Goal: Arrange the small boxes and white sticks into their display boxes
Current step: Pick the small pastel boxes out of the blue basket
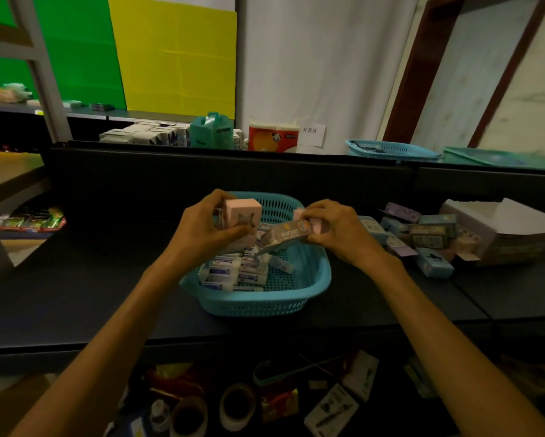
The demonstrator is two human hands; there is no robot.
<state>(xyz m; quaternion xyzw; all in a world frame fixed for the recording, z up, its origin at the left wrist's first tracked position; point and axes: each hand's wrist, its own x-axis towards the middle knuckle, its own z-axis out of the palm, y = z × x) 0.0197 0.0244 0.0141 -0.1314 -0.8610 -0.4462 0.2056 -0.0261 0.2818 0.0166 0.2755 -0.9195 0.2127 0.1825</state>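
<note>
Head view: above the blue basket (266, 298) on the dark worktop (75, 294), the left hand (201, 227) has its fingers curled around a pink box (244, 212). The right hand (334, 230) pinches a grey carton (285, 236). White sticks (233, 272) lie inside the basket; small boxes (422, 238) are piled right of the basket.

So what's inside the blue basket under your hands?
The blue basket holds a pile of small white sticks with blue labels, heaped on its left side. Both hands and the boxes they hold cover its far part.
</note>
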